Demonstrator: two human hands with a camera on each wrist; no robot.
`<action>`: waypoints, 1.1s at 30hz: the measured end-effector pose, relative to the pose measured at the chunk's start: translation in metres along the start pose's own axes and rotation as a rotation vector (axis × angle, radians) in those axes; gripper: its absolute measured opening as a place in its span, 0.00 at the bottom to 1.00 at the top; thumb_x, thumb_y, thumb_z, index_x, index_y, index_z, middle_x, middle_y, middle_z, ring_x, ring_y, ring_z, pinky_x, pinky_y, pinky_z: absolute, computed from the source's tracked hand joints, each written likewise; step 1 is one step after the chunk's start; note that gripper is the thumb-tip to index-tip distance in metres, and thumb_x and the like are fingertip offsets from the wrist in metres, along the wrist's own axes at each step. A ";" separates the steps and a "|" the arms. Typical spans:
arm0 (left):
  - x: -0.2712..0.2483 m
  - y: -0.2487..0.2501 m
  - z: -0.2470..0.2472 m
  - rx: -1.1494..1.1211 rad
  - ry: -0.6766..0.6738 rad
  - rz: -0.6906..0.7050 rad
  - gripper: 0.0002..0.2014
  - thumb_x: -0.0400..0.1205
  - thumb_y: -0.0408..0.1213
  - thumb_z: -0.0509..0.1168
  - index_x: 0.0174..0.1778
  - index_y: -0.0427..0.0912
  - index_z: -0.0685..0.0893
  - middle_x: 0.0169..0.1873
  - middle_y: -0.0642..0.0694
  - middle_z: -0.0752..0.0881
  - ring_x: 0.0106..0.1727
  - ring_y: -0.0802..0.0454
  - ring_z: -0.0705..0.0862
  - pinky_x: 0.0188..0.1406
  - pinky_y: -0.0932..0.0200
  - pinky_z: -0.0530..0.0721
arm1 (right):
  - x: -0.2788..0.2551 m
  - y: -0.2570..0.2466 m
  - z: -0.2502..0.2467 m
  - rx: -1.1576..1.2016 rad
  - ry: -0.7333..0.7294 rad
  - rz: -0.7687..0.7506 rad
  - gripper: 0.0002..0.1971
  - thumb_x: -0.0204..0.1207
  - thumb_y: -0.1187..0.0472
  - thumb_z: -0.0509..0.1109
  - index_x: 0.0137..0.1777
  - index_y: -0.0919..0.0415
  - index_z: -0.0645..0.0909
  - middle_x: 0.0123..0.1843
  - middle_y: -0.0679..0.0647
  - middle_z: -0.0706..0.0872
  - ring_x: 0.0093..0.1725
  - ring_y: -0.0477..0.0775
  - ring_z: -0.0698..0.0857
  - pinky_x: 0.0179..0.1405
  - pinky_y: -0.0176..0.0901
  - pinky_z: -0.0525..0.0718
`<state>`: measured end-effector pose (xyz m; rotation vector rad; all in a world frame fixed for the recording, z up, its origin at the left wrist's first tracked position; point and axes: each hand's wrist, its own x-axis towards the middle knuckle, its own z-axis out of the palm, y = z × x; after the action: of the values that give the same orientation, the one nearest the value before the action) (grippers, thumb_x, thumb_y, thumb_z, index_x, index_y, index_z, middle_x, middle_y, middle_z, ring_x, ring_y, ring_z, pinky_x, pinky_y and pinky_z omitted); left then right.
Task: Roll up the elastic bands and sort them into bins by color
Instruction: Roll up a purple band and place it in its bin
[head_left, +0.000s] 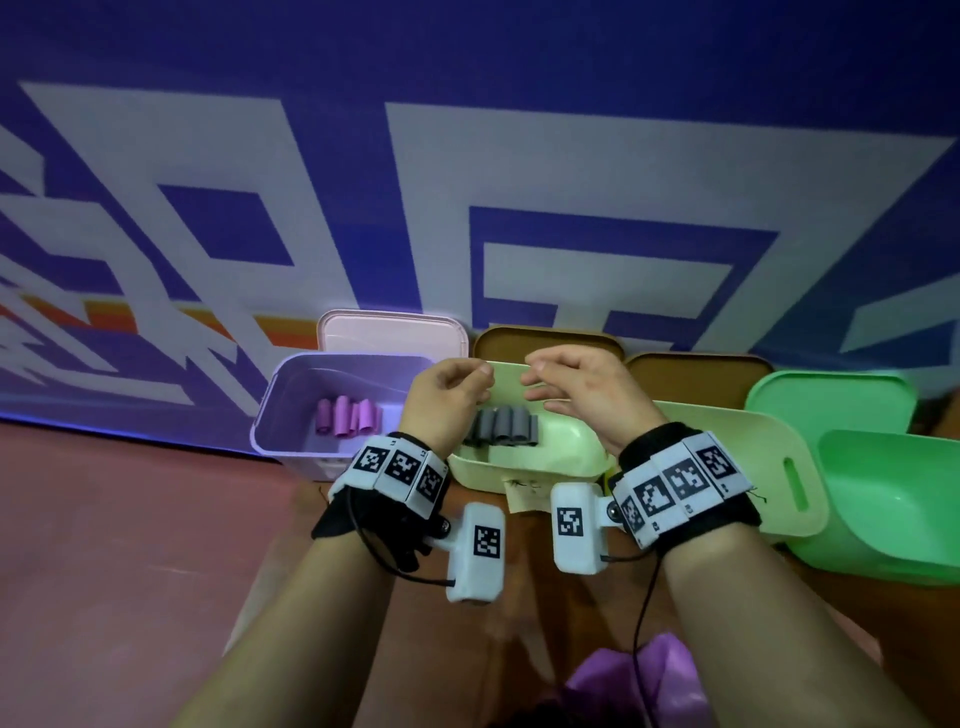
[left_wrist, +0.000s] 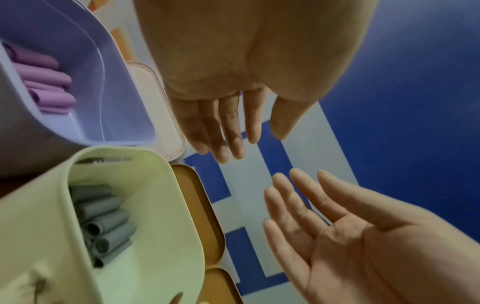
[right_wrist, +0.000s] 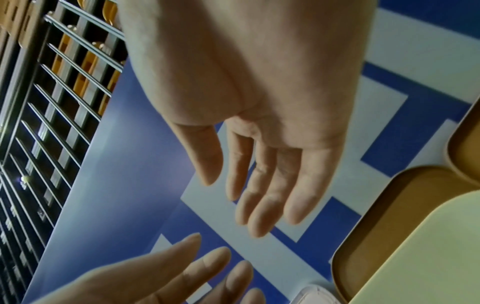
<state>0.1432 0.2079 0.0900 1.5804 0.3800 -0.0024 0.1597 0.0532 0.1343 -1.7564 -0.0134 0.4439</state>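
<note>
Left hand (head_left: 447, 397) and right hand (head_left: 584, 395), fingers relaxed and empty, hover apart above the yellow bin (head_left: 566, 457) holding grey rolls (head_left: 501, 427); purple rolls (head_left: 347, 415) lie in the lilac bin (head_left: 283, 405).

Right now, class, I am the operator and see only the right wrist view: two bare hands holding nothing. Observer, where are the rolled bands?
Observer: Grey rolls lie in the pale yellow bin, below the left hand and the right hand.
Operator: Is any other colour sorted?
Observer: Purple rolls lie in the lilac bin, to the left of the yellow one.
Operator: And further to the right?
Observer: A green bin stands there, and no rolls show in the part of it that I can see.
</note>
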 end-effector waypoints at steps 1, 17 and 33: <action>-0.009 0.001 0.012 0.010 -0.001 0.013 0.06 0.83 0.34 0.65 0.40 0.46 0.84 0.42 0.43 0.87 0.44 0.48 0.84 0.50 0.52 0.82 | -0.009 0.004 -0.013 -0.004 0.007 -0.006 0.08 0.84 0.62 0.63 0.55 0.58 0.83 0.51 0.56 0.89 0.50 0.52 0.88 0.50 0.39 0.83; -0.100 -0.053 0.154 0.020 -0.002 -0.086 0.05 0.82 0.36 0.66 0.40 0.46 0.83 0.39 0.44 0.86 0.41 0.49 0.83 0.40 0.56 0.77 | -0.100 0.112 -0.135 0.041 0.026 0.084 0.07 0.82 0.63 0.65 0.52 0.61 0.84 0.46 0.56 0.88 0.43 0.51 0.85 0.47 0.42 0.81; -0.109 -0.218 0.186 0.031 -0.256 -0.304 0.09 0.83 0.30 0.64 0.37 0.44 0.81 0.33 0.47 0.82 0.30 0.55 0.77 0.27 0.65 0.72 | -0.107 0.276 -0.124 -0.080 0.170 0.312 0.07 0.81 0.62 0.65 0.43 0.54 0.83 0.44 0.53 0.89 0.41 0.50 0.86 0.45 0.41 0.81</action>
<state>0.0311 0.0005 -0.1058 1.5172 0.4154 -0.4423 0.0349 -0.1550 -0.0752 -1.8775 0.3717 0.5230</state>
